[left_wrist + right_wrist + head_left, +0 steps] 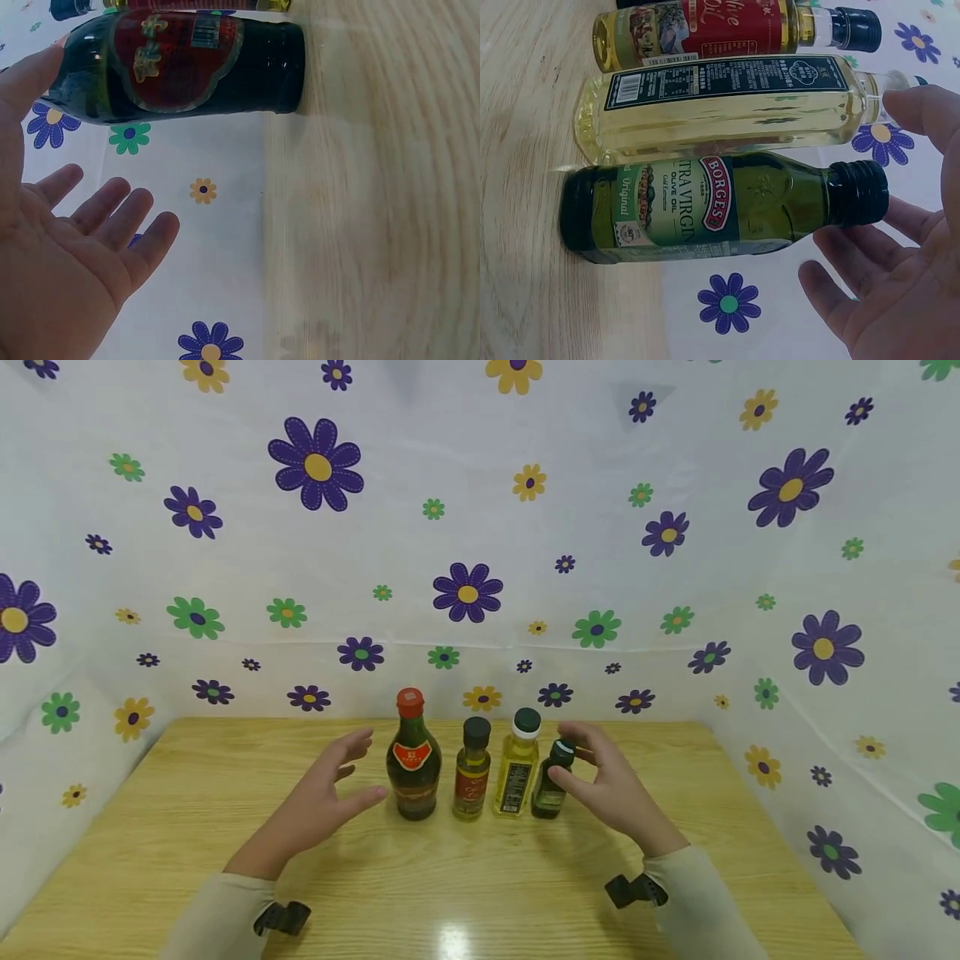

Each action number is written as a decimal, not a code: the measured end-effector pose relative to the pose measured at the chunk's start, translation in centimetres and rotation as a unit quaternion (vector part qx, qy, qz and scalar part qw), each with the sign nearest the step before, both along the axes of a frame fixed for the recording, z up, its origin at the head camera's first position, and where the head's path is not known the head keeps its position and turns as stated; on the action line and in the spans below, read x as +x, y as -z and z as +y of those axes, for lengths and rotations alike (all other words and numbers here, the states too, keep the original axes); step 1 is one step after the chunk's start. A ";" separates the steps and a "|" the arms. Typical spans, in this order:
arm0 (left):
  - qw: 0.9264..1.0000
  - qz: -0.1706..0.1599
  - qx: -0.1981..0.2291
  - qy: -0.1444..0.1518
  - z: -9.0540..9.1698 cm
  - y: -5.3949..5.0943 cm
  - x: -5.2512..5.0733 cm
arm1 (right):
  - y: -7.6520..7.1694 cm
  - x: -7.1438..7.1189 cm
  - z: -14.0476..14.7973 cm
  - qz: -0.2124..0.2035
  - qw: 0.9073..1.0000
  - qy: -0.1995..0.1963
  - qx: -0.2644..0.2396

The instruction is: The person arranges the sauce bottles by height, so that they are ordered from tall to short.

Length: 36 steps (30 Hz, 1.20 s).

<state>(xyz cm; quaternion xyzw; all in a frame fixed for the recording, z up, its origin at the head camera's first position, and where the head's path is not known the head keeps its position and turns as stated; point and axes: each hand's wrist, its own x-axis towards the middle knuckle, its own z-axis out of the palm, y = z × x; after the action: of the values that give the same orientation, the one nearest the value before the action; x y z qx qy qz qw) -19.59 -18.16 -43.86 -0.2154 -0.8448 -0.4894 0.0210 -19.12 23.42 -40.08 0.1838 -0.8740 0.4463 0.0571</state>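
Several bottles stand upright in a row on the table. Leftmost is a dark bottle with a red cap [415, 768], its dark red label facing the left wrist view. Beside it, my left hand [330, 793] is spread with fingers loosely bent and holds nothing. Then come a black-capped olive oil bottle with a red label [472, 772] and a clear bottle of yellow oil with a dark green cap [517, 768]. At the right end is a small green olive oil bottle [705, 206]. My right hand [611, 785] reaches around its neck, thumb and fingers apart, without a visible grip.
The light wooden table [450, 885] runs up to a white cloth backdrop [390, 543] printed with purple, green and yellow flowers. Cloth also borders the left and right sides. A black wrist camera [283, 917] sits on the left sleeve, another camera [633, 891] on the right.
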 end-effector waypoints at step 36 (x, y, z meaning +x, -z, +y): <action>0.989 -0.117 0.092 -0.020 4.4 0.5 -1.9 | -1.4 -2.8 -2.2 -0.066 0.993 0.004 0.100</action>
<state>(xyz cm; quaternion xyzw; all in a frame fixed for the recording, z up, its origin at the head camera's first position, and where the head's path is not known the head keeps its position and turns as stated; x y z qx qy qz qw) -21.45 -13.74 -44.36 -0.1368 -0.7970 -0.5863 -0.0484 -21.95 21.20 -38.69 0.1555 -0.9169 0.3672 -0.0179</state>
